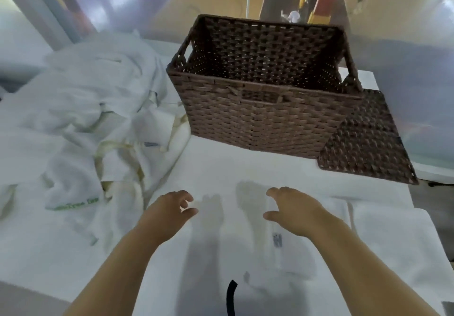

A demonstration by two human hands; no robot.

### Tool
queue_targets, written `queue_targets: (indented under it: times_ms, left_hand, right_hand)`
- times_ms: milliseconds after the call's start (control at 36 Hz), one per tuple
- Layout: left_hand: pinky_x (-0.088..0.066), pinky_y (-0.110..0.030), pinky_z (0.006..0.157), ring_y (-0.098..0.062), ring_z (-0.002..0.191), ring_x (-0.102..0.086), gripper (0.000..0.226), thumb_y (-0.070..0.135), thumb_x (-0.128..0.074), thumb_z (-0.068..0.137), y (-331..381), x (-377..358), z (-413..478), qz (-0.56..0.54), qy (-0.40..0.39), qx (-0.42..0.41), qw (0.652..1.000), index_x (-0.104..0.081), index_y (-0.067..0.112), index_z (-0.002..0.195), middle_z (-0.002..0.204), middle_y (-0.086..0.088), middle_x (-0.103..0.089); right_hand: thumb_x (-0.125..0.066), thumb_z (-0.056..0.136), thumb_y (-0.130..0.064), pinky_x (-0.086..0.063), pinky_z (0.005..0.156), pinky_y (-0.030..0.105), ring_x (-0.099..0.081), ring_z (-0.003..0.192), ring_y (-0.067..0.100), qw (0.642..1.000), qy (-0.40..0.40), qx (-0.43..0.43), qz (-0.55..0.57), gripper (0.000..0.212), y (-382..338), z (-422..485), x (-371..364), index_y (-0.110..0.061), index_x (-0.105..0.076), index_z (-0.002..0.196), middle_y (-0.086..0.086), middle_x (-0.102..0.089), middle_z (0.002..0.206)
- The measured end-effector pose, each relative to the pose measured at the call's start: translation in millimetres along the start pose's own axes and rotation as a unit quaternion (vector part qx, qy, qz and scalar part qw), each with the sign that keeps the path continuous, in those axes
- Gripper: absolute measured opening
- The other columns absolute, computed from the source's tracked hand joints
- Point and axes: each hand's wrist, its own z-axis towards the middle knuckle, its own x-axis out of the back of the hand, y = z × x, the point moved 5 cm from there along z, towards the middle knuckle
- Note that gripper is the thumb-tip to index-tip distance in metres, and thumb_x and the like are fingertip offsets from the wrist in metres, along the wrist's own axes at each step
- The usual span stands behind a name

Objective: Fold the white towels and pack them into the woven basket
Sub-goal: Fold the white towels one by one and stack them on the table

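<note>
**Q:** Head cam only, right? Where's the woven basket sitting?

**A:** Yep, just 1 view. The basket is brown and stands upright at the far middle of the white table, open top facing the camera. A flat woven panel in the same weave lies at its right side, touching the basket's lower right corner.

**Q:** And the towels?

**A:** A big crumpled pile of white towels is heaped on the left, up against the basket's left wall. 1 of them, at the near edge of the pile, has green lettering along its hem. Another white towel is spread flat on the table right under the hands and has a small label on it.

**Q:** Hands doing anything?

**A:** Not gripping, as far as I can see. The left hand is palm down over the flat towel, fingers loosely curled toward the thumb with a gap between them and nothing in it. The right hand is palm down too, fingers relaxed and a bit spread. Both cast shadows on the towel between them. Bit blurry though. A black strap shows at the bottom edge.
</note>
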Motion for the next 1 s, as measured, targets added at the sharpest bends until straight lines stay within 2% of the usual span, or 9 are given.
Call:
queue_targets:
  times_ms: [222, 417, 528, 611, 694, 806, 861, 944, 1000]
  left_hand:
    - [-0.043, -0.019, 0.071, 0.003, 0.081, -0.059, 0.018, 0.039, -0.062, 0.087, -82, 64, -11, -0.012, 0.072, -0.002, 0.997, -0.064, 0.029, 0.102, 0.094, 0.017, -0.061]
    - [-0.048, -0.039, 0.081, -0.032, 0.101, -0.056, 0.029, 0.018, -0.076, 0.077, -153, 125, -4, 0.07, 0.18, -0.062, 0.979, -0.069, 0.012, 0.104, 0.103, -0.005, -0.065]
    - [-0.046, -0.05, 0.09, -0.043, 0.107, -0.054, 0.053, 0.016, -0.084, 0.066, -192, 137, 14, 0.124, 0.162, -0.072, 0.976, -0.066, 0.007, 0.115, 0.113, -0.014, -0.063]
    - [-0.035, -0.042, 0.104, -0.033, 0.125, -0.041, 0.064, 0.028, -0.077, 0.073, -214, 135, 27, 0.167, 0.111, -0.066, 0.978, -0.054, 0.019, 0.131, 0.133, -0.004, -0.052]
    - [-0.032, -0.04, 0.108, -0.028, 0.133, -0.028, 0.072, 0.038, -0.072, 0.075, -230, 131, 33, 0.192, 0.079, -0.052, 0.977, -0.04, 0.031, 0.139, 0.145, 0.001, -0.034]
    - [-0.043, -0.044, 0.096, -0.036, 0.125, -0.03, 0.068, 0.037, -0.072, 0.075, -242, 130, 33, 0.195, 0.067, -0.043, 0.978, -0.043, 0.035, 0.136, 0.144, -0.003, -0.03]
    - [-0.05, -0.044, 0.084, -0.039, 0.115, -0.041, 0.058, 0.029, -0.074, 0.073, -246, 131, 33, 0.202, 0.079, -0.058, 0.974, -0.055, 0.031, 0.128, 0.138, -0.006, -0.042]
    - [-0.055, -0.045, 0.064, -0.044, 0.101, -0.052, 0.048, 0.019, -0.082, 0.065, -254, 136, 33, 0.19, 0.104, -0.072, 0.974, -0.069, 0.023, 0.11, 0.123, -0.011, -0.057]
    - [-0.055, -0.042, 0.065, -0.041, 0.106, -0.051, 0.044, 0.02, -0.08, 0.068, -259, 137, 35, 0.186, 0.112, -0.069, 0.974, -0.069, 0.023, 0.111, 0.125, -0.009, -0.056]
  right_hand:
    - [-0.049, 0.092, -0.051, -0.043, 0.089, 0.033, -0.049, 0.119, 0.023, 0.996, -0.064, 0.053, -0.019, 0.06, -105, 50, -35, -0.025, -0.031, 0.143, 0.002, -0.045, 0.136]
    - [-0.047, 0.093, -0.05, -0.044, 0.086, 0.029, -0.052, 0.112, 0.016, 0.998, -0.004, 0.046, 0.051, 0.052, -191, 87, -46, -0.026, -0.039, 0.138, -0.005, -0.052, 0.127]
    - [-0.049, 0.093, -0.048, -0.044, 0.087, 0.029, -0.052, 0.112, 0.015, 0.991, 0.028, 0.063, 0.111, 0.052, -238, 107, -49, -0.026, -0.037, 0.138, -0.004, -0.05, 0.13]
    - [-0.052, 0.093, -0.044, -0.044, 0.093, 0.034, -0.049, 0.117, 0.019, 0.985, 0.039, 0.073, 0.148, 0.057, -268, 121, -50, -0.023, -0.03, 0.142, -0.001, -0.045, 0.135]
    - [-0.056, 0.091, -0.041, -0.045, 0.094, 0.037, -0.048, 0.117, 0.022, 0.978, 0.058, 0.076, 0.186, 0.065, -293, 134, -51, -0.024, -0.022, 0.144, 0.003, -0.042, 0.138]
    - [-0.057, 0.09, -0.041, -0.043, 0.098, 0.04, -0.044, 0.125, 0.026, 0.979, 0.061, 0.048, 0.19, 0.076, -316, 151, -59, -0.025, -0.011, 0.149, 0.005, -0.034, 0.146]
    - [-0.054, 0.093, -0.037, -0.045, 0.092, 0.038, -0.049, 0.118, 0.025, 0.984, 0.059, 0.032, 0.167, 0.058, -323, 157, -62, -0.021, -0.027, 0.142, 0.006, -0.046, 0.136]
    - [-0.044, 0.096, -0.021, -0.049, 0.08, 0.033, -0.057, 0.098, 0.023, 0.983, 0.099, 0.035, 0.151, 0.018, -326, 157, -56, -0.015, -0.053, 0.11, 0.006, -0.058, 0.107]
    - [-0.042, 0.093, -0.011, -0.046, 0.074, 0.031, -0.058, 0.092, 0.025, 0.971, 0.146, 0.031, 0.188, 0.018, -318, 153, -45, -0.014, -0.058, 0.099, 0.006, -0.057, 0.098]
